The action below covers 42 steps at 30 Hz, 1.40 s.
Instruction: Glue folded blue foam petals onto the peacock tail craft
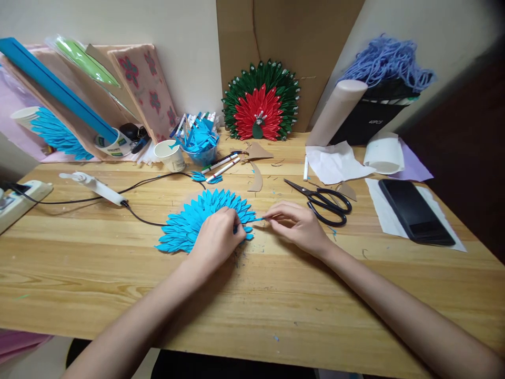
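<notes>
A fan of layered blue paper petals [185, 223] lies on the wooden table in front of me. My left hand [223, 231] is closed over its right part, fingers curled; what they pinch, if anything, is hidden. At the fan's right edge, my right hand [294, 223] pinches a narrow blue petal [259, 219] between thumb and fingertips. The petal points left toward the fan; whether it touches the fan I cannot tell. Black-handled scissors [321, 200] lie partly open beyond my right hand. Left of the fan rests a white glue gun [97, 188] with a black cord.
Behind stand a cup of blue pieces [201, 142], a paper cup [169, 154] and a green-and-red peacock fan [262, 100] against cardboard. Markers [223, 169] and cardboard scraps [255, 178] lie between. A phone [416, 210] is at right, a power strip [23, 202] at left.
</notes>
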Tool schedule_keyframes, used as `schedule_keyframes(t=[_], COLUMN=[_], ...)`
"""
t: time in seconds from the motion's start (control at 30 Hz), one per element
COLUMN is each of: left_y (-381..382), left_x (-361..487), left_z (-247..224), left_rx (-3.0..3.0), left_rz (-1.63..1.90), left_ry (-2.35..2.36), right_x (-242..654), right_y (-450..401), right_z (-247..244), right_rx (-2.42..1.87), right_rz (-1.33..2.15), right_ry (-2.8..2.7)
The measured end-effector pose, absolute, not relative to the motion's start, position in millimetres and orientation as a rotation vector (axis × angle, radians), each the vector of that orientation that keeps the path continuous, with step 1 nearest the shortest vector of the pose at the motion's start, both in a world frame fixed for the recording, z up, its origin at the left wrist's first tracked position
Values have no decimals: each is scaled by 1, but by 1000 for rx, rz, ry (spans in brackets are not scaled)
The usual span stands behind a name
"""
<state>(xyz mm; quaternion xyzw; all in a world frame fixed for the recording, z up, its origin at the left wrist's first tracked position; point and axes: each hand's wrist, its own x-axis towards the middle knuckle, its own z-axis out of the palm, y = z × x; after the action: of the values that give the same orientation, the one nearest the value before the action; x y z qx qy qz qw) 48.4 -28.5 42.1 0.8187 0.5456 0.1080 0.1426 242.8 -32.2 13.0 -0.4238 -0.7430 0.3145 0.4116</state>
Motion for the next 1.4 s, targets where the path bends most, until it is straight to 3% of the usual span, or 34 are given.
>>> schedule_keyframes(t=[0.5,1.4], left_y=[-26,-28], left_x=[45,43], left_z=[39,39], left_rx=[2223,2282], left_rz=[384,304], left_ry=[1546,1485], right_x=[235,241], right_y=[-9,-10], right_z=[6,1], right_rx=[-678,-764], right_rz=[734,618], right_ry=[-2216,-2353])
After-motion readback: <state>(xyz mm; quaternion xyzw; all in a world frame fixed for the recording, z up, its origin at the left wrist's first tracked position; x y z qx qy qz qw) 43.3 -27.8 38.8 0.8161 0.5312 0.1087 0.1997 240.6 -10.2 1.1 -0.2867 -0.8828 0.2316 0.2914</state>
